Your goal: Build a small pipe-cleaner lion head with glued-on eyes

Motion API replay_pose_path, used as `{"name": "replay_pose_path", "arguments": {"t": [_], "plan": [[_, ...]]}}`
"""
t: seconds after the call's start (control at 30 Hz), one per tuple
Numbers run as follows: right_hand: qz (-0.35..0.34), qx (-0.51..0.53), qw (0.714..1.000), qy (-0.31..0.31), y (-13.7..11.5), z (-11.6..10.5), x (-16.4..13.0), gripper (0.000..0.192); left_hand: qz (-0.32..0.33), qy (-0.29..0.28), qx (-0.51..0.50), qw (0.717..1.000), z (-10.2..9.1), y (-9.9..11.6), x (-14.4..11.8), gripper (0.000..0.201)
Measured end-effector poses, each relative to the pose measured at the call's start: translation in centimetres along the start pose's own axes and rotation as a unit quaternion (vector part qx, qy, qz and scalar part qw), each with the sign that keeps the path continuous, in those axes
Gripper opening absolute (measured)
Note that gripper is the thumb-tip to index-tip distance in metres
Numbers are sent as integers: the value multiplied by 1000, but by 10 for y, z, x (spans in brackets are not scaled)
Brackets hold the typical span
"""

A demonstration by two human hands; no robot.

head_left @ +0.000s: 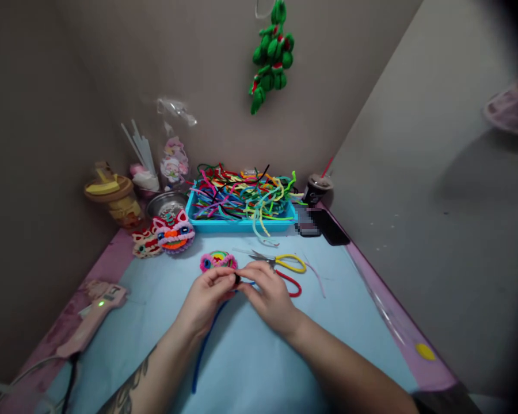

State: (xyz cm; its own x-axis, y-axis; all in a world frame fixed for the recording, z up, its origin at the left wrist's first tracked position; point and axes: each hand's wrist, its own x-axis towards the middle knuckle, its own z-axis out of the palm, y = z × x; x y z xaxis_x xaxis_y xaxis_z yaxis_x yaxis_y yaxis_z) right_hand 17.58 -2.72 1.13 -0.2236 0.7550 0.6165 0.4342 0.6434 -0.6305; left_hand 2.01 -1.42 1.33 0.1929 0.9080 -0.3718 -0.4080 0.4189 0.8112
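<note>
Over the middle of the table my left hand (205, 296) and my right hand (270, 296) meet, fingertips pinched together. A small round black piece (237, 279) shows between the left thumb and forefinger. A blue pipe cleaner (205, 345) passes through both hands; its long end hangs down toward me and a short bit shows by the right fingers. Just behind the hands lies a pink, yellow and green pipe-cleaner piece (218, 260) with a blue eye. Scissors (291, 263) with one yellow and one red handle lie partly behind my right hand.
At the back stands a blue tray (242, 226) heaped with coloured pipe cleaners. Lion-head pieces (174, 233) and a metal bowl (166, 202) are left of it. A glue gun (92, 319) lies at left, its light green. Phones (329, 226) and a drink cup (317, 188) are at right.
</note>
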Motion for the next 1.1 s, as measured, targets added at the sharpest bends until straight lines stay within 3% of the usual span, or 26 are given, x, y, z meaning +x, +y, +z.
{"name": "replay_pose_path", "arguments": {"t": [0.23, 0.63, 1.1], "plan": [[34, 1, 999, -4, 12, -3, -9, 20, -1, -1, 45, 999, 1, -8, 2, 28], [138, 114, 984, -1, 10, -4, -2, 6, 37, -34, 109, 993, 1, -2, -1, 30], [131, 141, 980, -44, 15, -7, -4, 5, 57, -82, 187, 977, -3, 1, -1, 32]]}}
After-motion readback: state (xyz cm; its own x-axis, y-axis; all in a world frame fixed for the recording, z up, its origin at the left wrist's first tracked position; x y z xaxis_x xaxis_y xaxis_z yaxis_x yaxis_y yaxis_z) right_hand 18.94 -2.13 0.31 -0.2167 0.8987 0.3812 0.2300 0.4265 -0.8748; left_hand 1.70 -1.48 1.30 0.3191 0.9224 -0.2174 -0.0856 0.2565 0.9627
